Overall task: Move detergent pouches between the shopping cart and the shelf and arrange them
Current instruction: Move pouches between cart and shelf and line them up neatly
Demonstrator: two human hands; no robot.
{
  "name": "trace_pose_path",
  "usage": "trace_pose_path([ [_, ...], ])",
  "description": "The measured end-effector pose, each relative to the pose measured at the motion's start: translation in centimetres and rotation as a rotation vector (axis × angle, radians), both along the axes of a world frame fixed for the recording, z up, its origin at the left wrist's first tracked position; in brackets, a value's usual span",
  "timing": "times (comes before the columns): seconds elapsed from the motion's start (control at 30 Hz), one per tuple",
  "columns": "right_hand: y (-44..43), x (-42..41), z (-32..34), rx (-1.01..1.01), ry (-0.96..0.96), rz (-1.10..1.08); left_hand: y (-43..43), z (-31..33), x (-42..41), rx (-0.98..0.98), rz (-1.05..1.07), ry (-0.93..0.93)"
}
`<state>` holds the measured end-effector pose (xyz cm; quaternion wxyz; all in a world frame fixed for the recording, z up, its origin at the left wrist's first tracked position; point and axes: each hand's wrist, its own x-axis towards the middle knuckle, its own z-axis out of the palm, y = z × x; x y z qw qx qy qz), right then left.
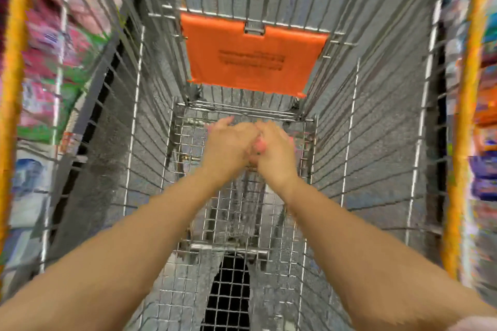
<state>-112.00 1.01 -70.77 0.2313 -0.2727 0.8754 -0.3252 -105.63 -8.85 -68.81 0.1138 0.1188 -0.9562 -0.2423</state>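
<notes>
head view: the camera looks straight down into the wire cart (150,126). both bare forearms reach in from the near edge and meet over the far part of its grid floor (236,212). the left hand (228,144) and right hand (277,153) are pressed side by side, touching, backs up. a small pink thing (259,146) shows in the seam between them. it is too blurred to tell whether it is a pouch, or which hand has it. the left hand's fingertips point toward the far end, and the right hand's fingers are tucked under. i cannot tell whether either hand is clenched, released or grasping. just beyond the hands, an orange flap (252,56) hangs on the far wall of the cart. a yellow rail (13,75) runs along the left side and another rail (468,115) along the right. outside the left wall, pink and green packs (40,35) stand on a shelf, heavily smeared. more packs (486,142), orange and purple, are blurred at the right edge.
</notes>
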Motion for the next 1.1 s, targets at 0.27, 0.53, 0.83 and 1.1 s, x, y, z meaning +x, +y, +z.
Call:
trace_pose_path([
  [0.27, 1.0, 3.5, 11.5, -0.117, -0.211, -0.12, -0.1, 18.0, 2.1, -0.491, -0.31, 0.096],
  [0.53, 6.3, 8.8, 26.5, -0.401, -0.231, -0.038, 6.3, 35.0, 9.2, -0.7, 0.053, 0.1],
  [0.83, 8.1, 19.6, 44.1, -0.748, -0.093, 0.102, 12.9, 46.1, 22.9, 0.066, 0.782, 0.477],
  [1.1, 7.5, 37.1, 53.3, -0.92, 0.006, 0.358, 15.9, 51.6, 38.1, 0.386, 0.876, 0.843],
])
